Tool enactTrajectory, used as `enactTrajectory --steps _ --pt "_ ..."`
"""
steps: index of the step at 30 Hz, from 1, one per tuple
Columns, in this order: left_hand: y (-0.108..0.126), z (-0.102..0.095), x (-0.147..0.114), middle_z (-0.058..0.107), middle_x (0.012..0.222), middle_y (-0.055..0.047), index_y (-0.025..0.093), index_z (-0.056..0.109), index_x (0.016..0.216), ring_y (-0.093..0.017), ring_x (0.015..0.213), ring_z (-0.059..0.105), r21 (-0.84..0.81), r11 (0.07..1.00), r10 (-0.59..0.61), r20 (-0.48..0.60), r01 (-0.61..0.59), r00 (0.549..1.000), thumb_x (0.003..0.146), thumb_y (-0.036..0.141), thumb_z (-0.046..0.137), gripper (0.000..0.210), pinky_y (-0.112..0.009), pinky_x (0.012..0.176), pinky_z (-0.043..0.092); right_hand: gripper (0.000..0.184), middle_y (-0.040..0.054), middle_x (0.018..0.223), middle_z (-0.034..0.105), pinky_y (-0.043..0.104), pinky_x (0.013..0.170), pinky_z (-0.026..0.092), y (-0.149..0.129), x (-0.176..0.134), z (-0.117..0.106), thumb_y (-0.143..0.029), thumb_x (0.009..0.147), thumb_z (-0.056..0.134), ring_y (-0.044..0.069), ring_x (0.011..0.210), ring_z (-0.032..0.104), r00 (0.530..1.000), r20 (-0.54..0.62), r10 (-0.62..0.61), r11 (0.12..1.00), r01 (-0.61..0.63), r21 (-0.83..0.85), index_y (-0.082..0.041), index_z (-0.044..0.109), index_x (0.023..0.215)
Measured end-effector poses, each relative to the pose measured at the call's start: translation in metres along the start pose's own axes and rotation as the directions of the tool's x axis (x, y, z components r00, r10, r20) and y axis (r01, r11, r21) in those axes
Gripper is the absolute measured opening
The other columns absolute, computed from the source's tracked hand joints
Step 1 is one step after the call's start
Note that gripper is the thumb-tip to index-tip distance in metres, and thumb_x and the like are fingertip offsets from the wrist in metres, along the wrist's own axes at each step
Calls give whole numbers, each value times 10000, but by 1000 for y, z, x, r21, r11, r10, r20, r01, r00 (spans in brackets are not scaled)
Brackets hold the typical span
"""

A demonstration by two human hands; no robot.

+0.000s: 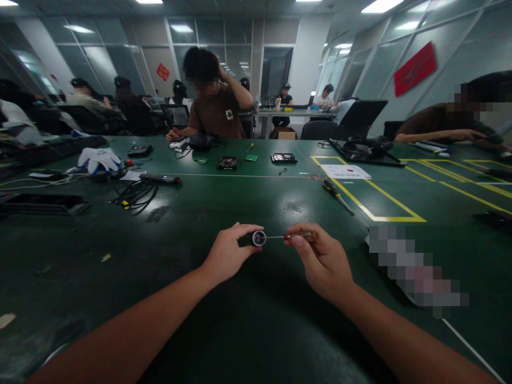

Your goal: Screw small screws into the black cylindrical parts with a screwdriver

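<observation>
Between the thumb and fingers of my left hand (230,250) is a small dark round part with a pale ring-shaped rim (259,238), its hollow end turned toward me and to the right. My right hand (326,261) pinches a small screwdriver (302,236) by its clear amber handle with a red collar. The thin shaft points left, and its tip reaches the ringed end; whether it touches inside I cannot tell. Both hands are held over the green table (248,330). The far side of the round part is hidden by my fingers.
A larger screwdriver (338,196) lies to the right, near yellow tape outlines and a white paper (346,171). Coiled black cables (138,194), a pen-like tool (160,179) and white gloves (99,160) lie left. Opened electronic parts (227,162) sit in front of a seated person (218,101).
</observation>
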State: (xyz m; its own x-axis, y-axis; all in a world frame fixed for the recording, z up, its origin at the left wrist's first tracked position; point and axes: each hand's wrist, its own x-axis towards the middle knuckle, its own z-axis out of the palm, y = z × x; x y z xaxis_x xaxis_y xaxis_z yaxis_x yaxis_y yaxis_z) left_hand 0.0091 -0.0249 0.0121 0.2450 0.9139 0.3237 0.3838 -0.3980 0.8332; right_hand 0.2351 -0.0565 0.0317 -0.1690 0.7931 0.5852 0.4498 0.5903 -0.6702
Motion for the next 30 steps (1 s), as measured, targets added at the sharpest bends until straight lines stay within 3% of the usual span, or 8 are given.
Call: enactTrajectory --steps 9,14,19,30 --pt "-5 0 0 787 1167 -37 253 772 1154 -263 1147 708 -30 999 32 -29 -33 999 778 78 829 418 -592 1250 308 129 9 884 785 267 677 552 -3 -1 2 -294 1038 561 175 789 780 999 23 -38 999 39 -38 -249 652 1118" --pt "-6 -1 0 793 1155 -23 263 769 1149 -244 1128 723 2 998 61 -34 -61 998 795 98 828 395 -593 1271 261 130 10 843 783 271 615 519 -6 -2 2 -290 1039 547 171 686 752 999 8 -45 993 46 -113 -242 645 1109" --pt "-7 -1 0 793 1156 -22 268 762 1156 -241 1135 723 9 998 59 -35 -58 998 790 105 831 406 -605 1276 245 121 9 848 778 267 660 537 -8 0 1 -292 1042 541 174 754 771 997 -40 -69 993 65 -97 -239 635 1096" --pt "-4 -2 1 792 1160 -37 266 764 1133 -258 1139 725 22 997 70 -55 -69 996 788 114 824 382 -624 1263 266 136 32 870 790 301 698 556 -6 1 1 -295 1035 543 197 776 772 999 17 -38 995 39 -96 -231 645 1100"
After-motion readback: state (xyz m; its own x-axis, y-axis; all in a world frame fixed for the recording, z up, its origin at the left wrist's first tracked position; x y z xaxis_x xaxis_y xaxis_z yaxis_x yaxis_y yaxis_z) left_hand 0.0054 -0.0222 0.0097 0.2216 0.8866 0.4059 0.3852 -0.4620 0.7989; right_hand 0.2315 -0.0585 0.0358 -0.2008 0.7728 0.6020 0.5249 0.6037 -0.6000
